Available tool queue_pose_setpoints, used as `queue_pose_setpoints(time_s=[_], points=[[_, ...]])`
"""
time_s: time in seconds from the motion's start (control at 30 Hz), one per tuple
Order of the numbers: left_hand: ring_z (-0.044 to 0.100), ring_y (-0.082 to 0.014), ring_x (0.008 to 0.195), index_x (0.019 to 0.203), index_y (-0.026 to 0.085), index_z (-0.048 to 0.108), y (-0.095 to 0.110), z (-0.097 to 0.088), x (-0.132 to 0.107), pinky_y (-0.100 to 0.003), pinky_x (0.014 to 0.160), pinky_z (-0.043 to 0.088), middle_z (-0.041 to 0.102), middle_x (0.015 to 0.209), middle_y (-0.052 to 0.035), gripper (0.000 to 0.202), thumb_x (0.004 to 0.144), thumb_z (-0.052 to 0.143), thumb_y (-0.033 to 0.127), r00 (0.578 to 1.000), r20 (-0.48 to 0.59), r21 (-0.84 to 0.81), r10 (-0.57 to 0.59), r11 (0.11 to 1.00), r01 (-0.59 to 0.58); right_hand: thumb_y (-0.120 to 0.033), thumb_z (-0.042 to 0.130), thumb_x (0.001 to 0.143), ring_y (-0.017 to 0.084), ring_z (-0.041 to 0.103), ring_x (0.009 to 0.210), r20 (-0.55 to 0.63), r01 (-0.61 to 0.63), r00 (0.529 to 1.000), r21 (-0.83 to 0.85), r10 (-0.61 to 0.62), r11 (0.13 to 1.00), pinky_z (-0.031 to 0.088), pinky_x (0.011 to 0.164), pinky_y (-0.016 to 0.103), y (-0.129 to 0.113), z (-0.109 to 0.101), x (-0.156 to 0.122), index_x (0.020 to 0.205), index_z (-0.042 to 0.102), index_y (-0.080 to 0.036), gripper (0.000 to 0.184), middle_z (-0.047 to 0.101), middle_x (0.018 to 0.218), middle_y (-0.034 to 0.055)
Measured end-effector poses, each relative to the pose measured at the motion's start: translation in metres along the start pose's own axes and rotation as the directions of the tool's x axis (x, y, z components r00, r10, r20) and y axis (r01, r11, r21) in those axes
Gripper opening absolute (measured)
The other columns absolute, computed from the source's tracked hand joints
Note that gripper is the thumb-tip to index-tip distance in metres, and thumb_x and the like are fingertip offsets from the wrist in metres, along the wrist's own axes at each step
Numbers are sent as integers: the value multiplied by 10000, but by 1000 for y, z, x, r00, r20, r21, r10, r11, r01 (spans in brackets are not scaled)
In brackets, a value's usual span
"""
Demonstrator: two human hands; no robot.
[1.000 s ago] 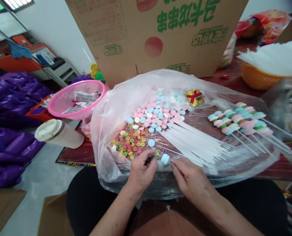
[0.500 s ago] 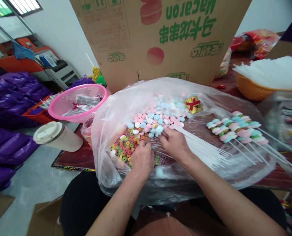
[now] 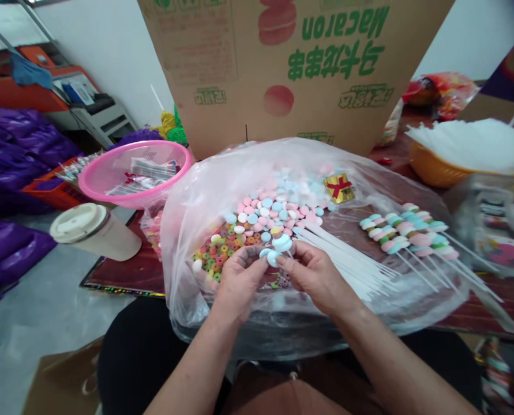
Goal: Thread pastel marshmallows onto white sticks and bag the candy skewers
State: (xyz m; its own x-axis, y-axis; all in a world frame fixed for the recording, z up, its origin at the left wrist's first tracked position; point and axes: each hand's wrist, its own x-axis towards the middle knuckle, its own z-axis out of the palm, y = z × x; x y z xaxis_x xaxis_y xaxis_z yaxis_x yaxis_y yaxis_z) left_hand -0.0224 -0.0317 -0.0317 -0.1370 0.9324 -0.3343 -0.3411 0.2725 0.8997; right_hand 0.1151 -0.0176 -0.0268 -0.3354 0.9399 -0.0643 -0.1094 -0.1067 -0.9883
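My left hand and my right hand meet over the near side of a clear plastic bag, fingertips almost touching. A pale blue candy is pinched in the left fingertips. My right thumb and fingers hold more pale blue and white candies; whether a stick runs through them I cannot make out. Just beyond lie loose pink, blue and white candies, with small coloured ring candies by my left hand. White sticks lie beside my right hand. Finished-looking candy skewers rest farther right.
Behind the plastic bag stands a large cardboard box. A pink basket and a lidded cup are at left. To the right is an orange basket of white sticks. A gold packet lies on the bag.
Both hands have come together and nearer to me. My left hand has left the ring candies and now pinches a blue candy; my right has lifted its candies off the pile.
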Motion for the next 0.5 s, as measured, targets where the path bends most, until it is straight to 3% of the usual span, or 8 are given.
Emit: queue_pose_setpoints(time_s=[0.07, 0.13, 0.23, 0.3, 0.33, 0.4, 0.5], points=[[636, -139, 648, 850, 164, 558, -3, 2, -6, -273, 623, 532, 657, 741, -3, 229, 675, 677, 252, 988, -79, 122, 135, 985, -125, -389, 618, 743, 68, 367, 482, -125, 23, 992, -3, -23, 1000, 318, 466, 205, 7, 6, -2, 698, 522, -182, 233, 434, 558, -69], [653, -164, 757, 921, 177, 583, -9, 0, -11, -305, 718, 533, 682, 834, -26, 233, 711, 649, 253, 934, -130, 303, 334, 910, -283, -371, 636, 732, 67, 377, 498, -212, 24, 977, -18, -28, 1000, 323, 468, 199, 14, 11, -3, 651, 489, -182, 253, 429, 553, -68], [639, -183, 905, 1026, 194, 626, -14, -1, -15, -337, 862, 489, 689, 991, -48, 266, 764, 589, 225, 864, -3, 513, 504, 742, -431, -385, 655, 712, 39, 307, 407, -220, -50, 973, 111, 74, 993, 248, 380, 181, 18, 20, -5, 659, 472, -184, 276, 431, 522, -84], [623, -190, 965, 1060, 196, 633, -14, -1, -17, -348, 906, 466, 681, 1044, -54, 280, 792, 550, 211, 861, 102, 537, 498, 701, -469, -417, 646, 712, 19, 231, 341, -158, -126, 972, 287, 176, 950, 166, 332, 172, 16, 22, -8, 684, 467, -188, 292, 426, 491, -98], [614, -194, 988, 1073, 192, 630, -13, -1, -18, -351, 913, 462, 674, 1068, -59, 289, 799, 543, 211, 870, 133, 507, 474, 722, -471, -420, 647, 708, 11, 211, 325, -123, -153, 970, 361, 209, 920, 143, 323, 168, 14, 22, -9, 697, 469, -186, 294, 445, 498, -97], [611, -200, 998, 1097, 184, 614, -11, -1, -18, -352, 901, 473, 663, 1092, -69, 316, 785, 569, 214, 912, 166, 376, 374, 831, -409, -393, 668, 687, -3, 199, 314, -66, -182, 970, 449, 236, 875, 128, 320, 160, 11, 20, -11, 722, 479, -180, 287, 482, 525, -90], [631, -190, 935, 1073, 181, 613, -6, -1, -18, -327, 838, 506, 675, 1044, -65, 354, 722, 651, 203, 966, 175, 143, 191, 966, -217, -354, 688, 667, -7, 199, 313, -31, -174, 977, 461, 212, 870, 126, 318, 153, 10, 16, -12, 750, 479, -182, 283, 479, 524, -95]])
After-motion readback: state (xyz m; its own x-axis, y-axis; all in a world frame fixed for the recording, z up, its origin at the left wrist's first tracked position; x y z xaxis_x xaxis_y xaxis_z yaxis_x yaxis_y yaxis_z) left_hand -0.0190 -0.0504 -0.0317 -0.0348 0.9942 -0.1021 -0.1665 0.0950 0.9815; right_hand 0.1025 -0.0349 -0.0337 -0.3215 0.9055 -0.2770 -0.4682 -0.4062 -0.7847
